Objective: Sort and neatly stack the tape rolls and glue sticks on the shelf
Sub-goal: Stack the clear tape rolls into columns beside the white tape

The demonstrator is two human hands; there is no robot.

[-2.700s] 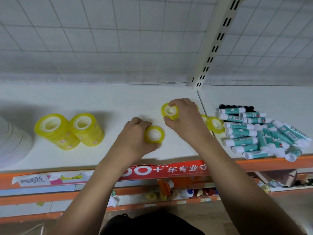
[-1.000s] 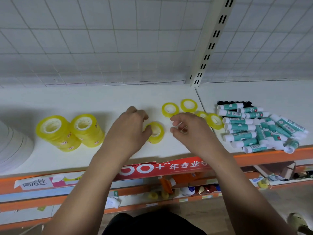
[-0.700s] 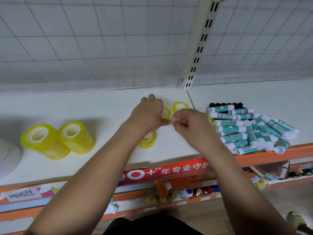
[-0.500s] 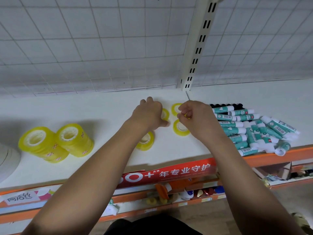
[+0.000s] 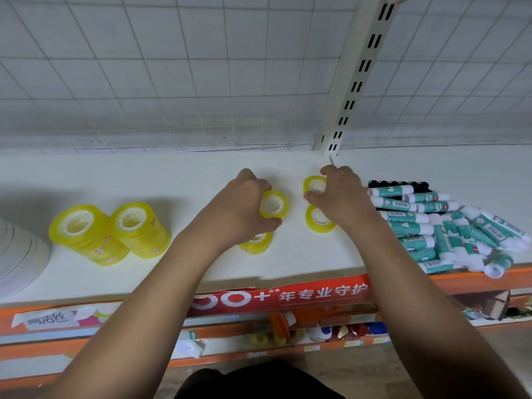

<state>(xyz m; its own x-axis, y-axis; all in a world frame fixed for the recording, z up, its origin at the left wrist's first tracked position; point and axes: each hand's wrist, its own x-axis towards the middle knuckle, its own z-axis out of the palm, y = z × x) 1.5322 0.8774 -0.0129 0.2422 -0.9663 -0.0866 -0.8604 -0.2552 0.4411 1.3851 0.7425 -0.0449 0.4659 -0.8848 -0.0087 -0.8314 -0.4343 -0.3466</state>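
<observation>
My left hand point(image 5: 240, 207) grips a small yellow tape roll point(image 5: 273, 204) lifted a little off the white shelf point(image 5: 184, 182). Below that hand another small roll point(image 5: 256, 242) lies flat, partly hidden by it. My right hand point(image 5: 342, 194) closes its fingers on a small roll point(image 5: 314, 185) near the shelf's back. One more small roll point(image 5: 318, 219) lies flat just under that hand. Two tall stacks of yellow tape point(image 5: 109, 231) stand at the left. A loose pile of teal-and-white glue sticks point(image 5: 440, 226) lies at the right.
A white slotted upright point(image 5: 359, 73) rises from the shelf's back behind my right hand. A big white tape roll point(image 5: 20, 254) sits at the far left edge. The orange shelf front point(image 5: 475, 279) carries a red banner, with a lower shelf of small goods beneath.
Both hands moved from the front-middle rolls toward the back. My left hand has picked up a small roll, and my right hand has taken hold of the rear roll.
</observation>
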